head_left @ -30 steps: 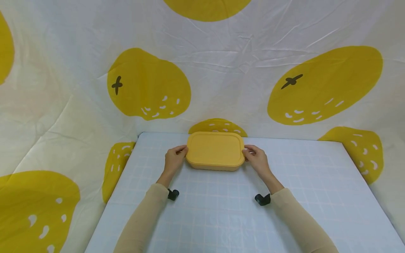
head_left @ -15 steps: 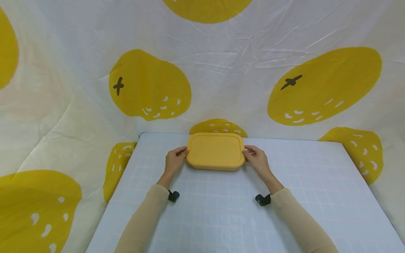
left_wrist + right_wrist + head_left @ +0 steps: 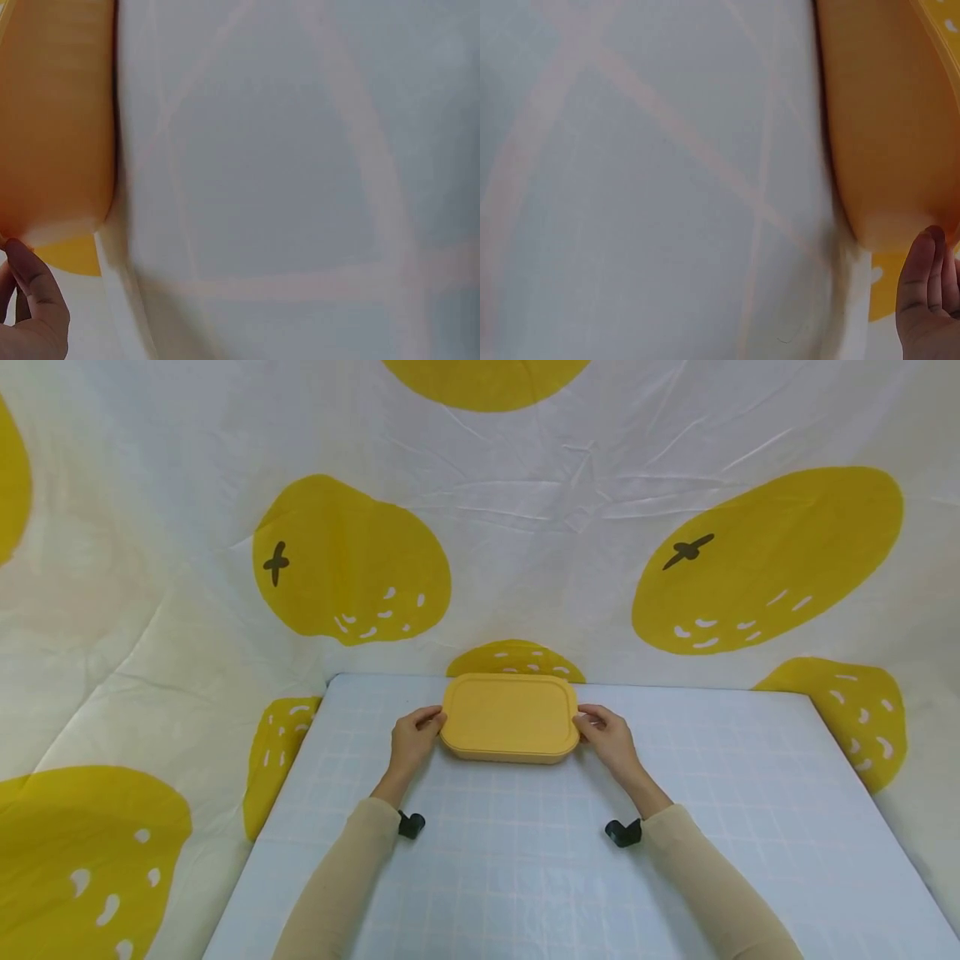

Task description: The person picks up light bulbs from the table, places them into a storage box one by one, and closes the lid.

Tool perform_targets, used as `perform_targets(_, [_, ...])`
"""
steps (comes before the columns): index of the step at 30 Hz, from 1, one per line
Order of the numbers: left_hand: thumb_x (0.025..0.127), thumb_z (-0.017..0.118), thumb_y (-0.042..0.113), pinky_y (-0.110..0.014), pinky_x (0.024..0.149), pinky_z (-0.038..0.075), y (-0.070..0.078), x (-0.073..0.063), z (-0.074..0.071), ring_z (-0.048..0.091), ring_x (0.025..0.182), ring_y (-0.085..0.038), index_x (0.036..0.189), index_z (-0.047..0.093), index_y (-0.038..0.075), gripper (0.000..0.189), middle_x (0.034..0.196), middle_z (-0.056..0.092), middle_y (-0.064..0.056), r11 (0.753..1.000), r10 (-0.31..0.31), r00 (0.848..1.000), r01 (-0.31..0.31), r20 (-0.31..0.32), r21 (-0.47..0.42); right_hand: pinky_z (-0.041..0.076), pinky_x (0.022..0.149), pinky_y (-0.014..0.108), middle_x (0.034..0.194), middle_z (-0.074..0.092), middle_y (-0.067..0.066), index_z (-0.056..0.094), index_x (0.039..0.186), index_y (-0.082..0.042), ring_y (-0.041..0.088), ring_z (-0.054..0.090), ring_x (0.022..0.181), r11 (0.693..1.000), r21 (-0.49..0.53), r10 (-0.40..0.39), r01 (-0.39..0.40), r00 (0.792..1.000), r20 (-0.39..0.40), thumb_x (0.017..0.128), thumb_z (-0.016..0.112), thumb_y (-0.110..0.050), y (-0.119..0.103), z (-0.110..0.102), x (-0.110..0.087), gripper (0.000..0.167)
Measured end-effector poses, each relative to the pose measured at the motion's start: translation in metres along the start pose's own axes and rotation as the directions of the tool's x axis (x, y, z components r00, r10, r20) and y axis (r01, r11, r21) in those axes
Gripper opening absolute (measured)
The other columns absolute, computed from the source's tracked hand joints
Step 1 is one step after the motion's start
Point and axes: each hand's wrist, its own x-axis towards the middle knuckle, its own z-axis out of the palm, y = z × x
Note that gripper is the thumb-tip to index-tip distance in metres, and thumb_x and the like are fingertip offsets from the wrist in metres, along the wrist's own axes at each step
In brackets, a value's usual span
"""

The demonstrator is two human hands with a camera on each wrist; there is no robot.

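A yellow rectangular lunch box point(image 3: 510, 717) with rounded corners and a fitted lid rests on the table near its back edge. My left hand point(image 3: 412, 743) holds its left end, thumb and fingers at the rim. At the opposite end, my right hand point(image 3: 613, 745) holds the rim in the same way. In the left wrist view, fingertips point(image 3: 21, 251) meet the upper part of the box wall point(image 3: 56, 127). Fingertips point(image 3: 932, 236) likewise touch the box in the right wrist view. The lid is level; what lies inside is hidden.
A pale blue checked cloth covers the table point(image 3: 510, 860). Right behind the box hangs a white curtain point(image 3: 540, 568) printed with big yellow fruit, which also runs along the left and right sides. Small black cameras point(image 3: 624, 833) sit at both wrists.
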Motion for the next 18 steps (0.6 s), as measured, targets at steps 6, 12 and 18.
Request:
perform_targets(6, [0.094, 0.073, 0.026, -0.019, 0.072, 0.053, -0.005, 0.000, 0.001, 0.066, 0.092, -0.018, 0.117, 0.075, 0.007, 0.029, 0.111, 0.072, -0.008, 1.000, 0.026, 1.000, -0.026, -0.003, -0.015, 0.059, 0.079, 0.042, 0.106, 0.065, 0.017, 0.062, 0.130, 0.001, 0.020, 0.066, 0.083, 1.000, 0.012, -0.006, 0.006, 1.000, -0.004, 0.099, 0.066, -0.025, 0.002, 0.001, 0.000, 0.040])
perform_targets(12, [0.095, 0.072, 0.028, -0.023, 0.079, 0.054, -0.011, -0.001, 0.002, 0.066, 0.098, -0.018, 0.119, 0.074, 0.008, 0.031, 0.113, 0.073, -0.006, 0.999, 0.036, 0.999, -0.036, -0.004, -0.033, 0.059, 0.078, 0.043, 0.105, 0.064, 0.017, 0.061, 0.131, 0.000, 0.023, 0.065, 0.084, 1.000, -0.010, -0.006, 0.006, 1.000, 0.002, 0.099, 0.066, -0.026, 0.003, 0.002, -0.001, 0.040])
perform_targets(18, [0.094, 0.073, 0.029, -0.035, 0.095, 0.052, -0.014, -0.001, 0.002, 0.062, 0.117, -0.020, 0.119, 0.074, 0.008, 0.033, 0.119, 0.071, -0.007, 0.998, 0.022, 1.000, -0.022, -0.008, -0.052, 0.059, 0.076, 0.043, 0.104, 0.066, 0.019, 0.062, 0.130, 0.001, 0.021, 0.066, 0.080, 1.000, 0.002, -0.028, 0.028, 1.000, 0.006, 0.099, 0.066, -0.025, 0.005, 0.002, -0.001, 0.041])
